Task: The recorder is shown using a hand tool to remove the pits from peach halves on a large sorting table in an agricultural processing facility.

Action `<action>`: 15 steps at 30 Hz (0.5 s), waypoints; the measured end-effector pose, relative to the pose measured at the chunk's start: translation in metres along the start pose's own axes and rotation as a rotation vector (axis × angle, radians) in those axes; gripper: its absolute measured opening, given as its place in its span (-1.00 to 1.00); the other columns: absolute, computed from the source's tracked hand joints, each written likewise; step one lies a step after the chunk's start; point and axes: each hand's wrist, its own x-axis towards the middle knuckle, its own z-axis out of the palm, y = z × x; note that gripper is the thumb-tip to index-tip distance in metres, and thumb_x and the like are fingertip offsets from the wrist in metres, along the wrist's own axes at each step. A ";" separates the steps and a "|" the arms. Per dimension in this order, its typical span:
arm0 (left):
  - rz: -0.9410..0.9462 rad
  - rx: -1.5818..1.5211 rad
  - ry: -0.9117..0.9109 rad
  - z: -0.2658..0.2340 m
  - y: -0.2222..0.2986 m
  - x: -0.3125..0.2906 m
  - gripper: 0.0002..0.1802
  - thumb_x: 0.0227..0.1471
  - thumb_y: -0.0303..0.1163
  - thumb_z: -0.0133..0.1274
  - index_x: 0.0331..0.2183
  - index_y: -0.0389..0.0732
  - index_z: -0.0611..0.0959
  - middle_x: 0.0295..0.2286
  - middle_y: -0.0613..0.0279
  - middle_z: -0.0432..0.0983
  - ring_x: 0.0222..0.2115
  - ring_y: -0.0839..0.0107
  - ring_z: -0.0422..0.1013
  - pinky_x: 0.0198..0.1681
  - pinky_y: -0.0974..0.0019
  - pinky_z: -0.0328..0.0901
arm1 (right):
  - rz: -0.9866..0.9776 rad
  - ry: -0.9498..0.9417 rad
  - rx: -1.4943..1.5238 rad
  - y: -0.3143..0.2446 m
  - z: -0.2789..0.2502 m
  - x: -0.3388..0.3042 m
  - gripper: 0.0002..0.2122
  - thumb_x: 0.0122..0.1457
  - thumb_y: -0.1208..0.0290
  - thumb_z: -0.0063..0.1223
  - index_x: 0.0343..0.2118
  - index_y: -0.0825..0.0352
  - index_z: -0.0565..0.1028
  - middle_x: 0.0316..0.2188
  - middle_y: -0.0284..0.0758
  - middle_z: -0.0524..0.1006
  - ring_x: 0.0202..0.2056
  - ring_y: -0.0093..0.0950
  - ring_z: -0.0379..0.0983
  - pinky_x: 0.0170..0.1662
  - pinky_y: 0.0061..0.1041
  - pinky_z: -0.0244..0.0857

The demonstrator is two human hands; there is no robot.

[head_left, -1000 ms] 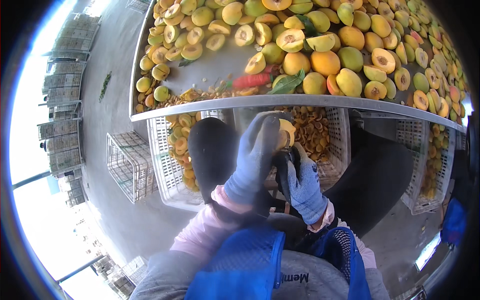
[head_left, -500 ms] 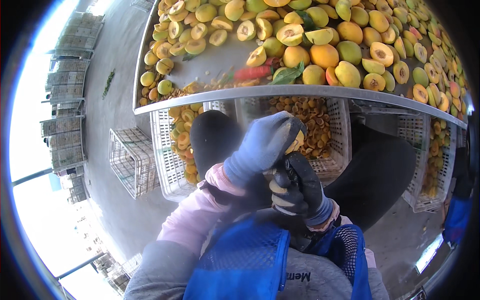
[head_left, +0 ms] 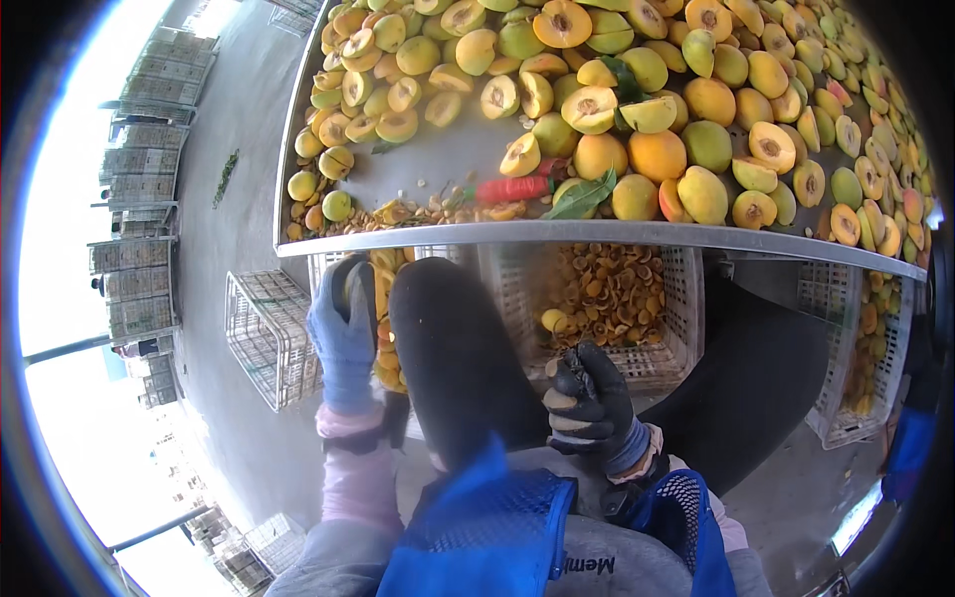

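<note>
My left hand [head_left: 343,343], in a blue glove with dark fingers, is above the left crate of cut peaches [head_left: 386,343]. Its fingers curl round something pale that I cannot make out. My right hand [head_left: 594,410], in a dark glove with pale-worn fingers, is closed above my lap; whatever it grips is hidden. Beyond it, a white slatted crate [head_left: 686,298] holds orange-brown fruit scraps [head_left: 612,294], with a paler yellow piece [head_left: 554,320] on top. Whole and halved yellow-green peaches [head_left: 657,159] cover much of the metal-edged table [head_left: 597,233] ahead.
A red cylindrical object [head_left: 512,189] and a green leaf [head_left: 585,196] lie near the table's front edge, among small scraps. On the floor at left stands a slatted crate [head_left: 267,338]. Another crate [head_left: 831,388] with fruit stands at right. Stacked crates [head_left: 139,244] line the far left.
My left hand has moved left, away from my right hand, to above the left crate. My right hand is slightly lower. A pale yellow piece now shows on the scraps in the middle crate.
</note>
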 end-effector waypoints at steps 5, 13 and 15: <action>-0.026 0.270 -0.045 0.006 0.034 0.044 -0.65 -0.05 -0.19 0.15 -0.24 -0.20 0.60 -0.33 0.03 0.50 -0.33 0.21 0.48 -0.27 0.24 0.35 | -0.036 0.188 -0.180 -0.007 -0.011 0.009 -0.52 0.29 -0.02 -0.41 -0.32 0.35 0.42 -0.73 -0.46 0.23 -0.83 -0.71 0.03 -0.82 -0.69 -0.05; 0.384 0.315 -0.462 0.139 0.076 0.126 -0.42 -0.13 -0.01 0.16 -0.12 -0.14 0.46 -0.25 0.00 0.50 -0.21 0.01 0.43 -0.13 0.07 0.29 | -0.179 0.545 -0.560 -0.013 -0.004 0.016 -0.55 0.27 -0.03 -0.35 -0.42 0.29 0.43 -0.83 -0.48 0.19 -0.90 -0.67 -0.02 -0.84 -0.67 -0.09; 0.308 0.128 -0.517 0.137 0.073 0.124 -0.49 -0.10 -0.07 0.14 -0.15 -0.17 0.49 -0.28 0.00 0.51 -0.23 0.05 0.45 -0.14 0.12 0.31 | -0.239 0.575 -0.590 -0.014 0.001 0.015 -0.56 0.28 -0.02 -0.35 -0.42 0.28 0.43 -0.84 -0.47 0.20 -0.91 -0.67 -0.01 -0.84 -0.67 -0.08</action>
